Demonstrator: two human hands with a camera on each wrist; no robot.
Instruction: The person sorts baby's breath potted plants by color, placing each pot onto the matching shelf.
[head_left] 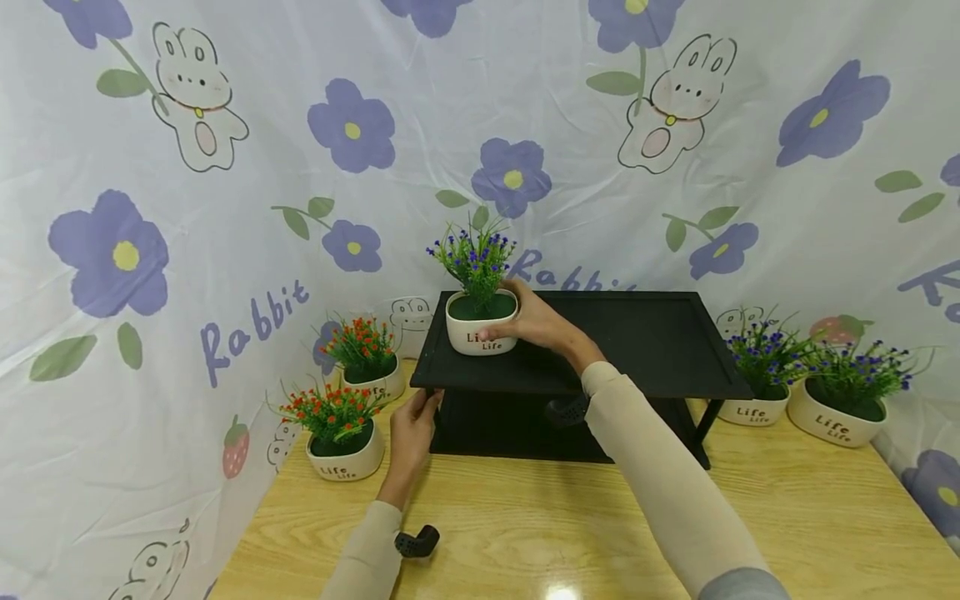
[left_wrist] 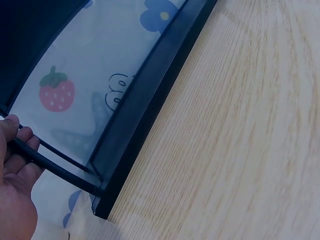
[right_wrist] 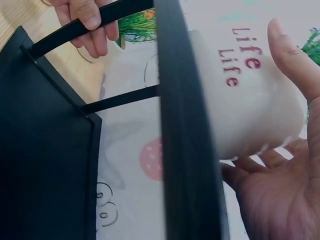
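A white oval flowerpot [head_left: 463, 337] marked "Life", with blue-purple artificial flowers [head_left: 476, 254], sits at the left end of the upper tier of a black two-tier shelf [head_left: 615, 337]. My right hand [head_left: 546, 320] holds the pot from its right side, thumb across the front and fingers behind. In the right wrist view the pot [right_wrist: 250, 115] stands upright by the upper tier's edge. Below that tier, my left hand [head_left: 412, 432] grips the shelf's front left leg [left_wrist: 65, 172]; in the left wrist view its fingers curl round this black bar.
Two pots of orange-red flowers [head_left: 345, 467] [head_left: 386, 386] stand left of the shelf on the wooden table [head_left: 510, 533]. Two pots of blue-purple flowers [head_left: 753, 414] [head_left: 840, 427] stand at its right. A printed rabbit-and-flower cloth [head_left: 450, 92] hangs behind.
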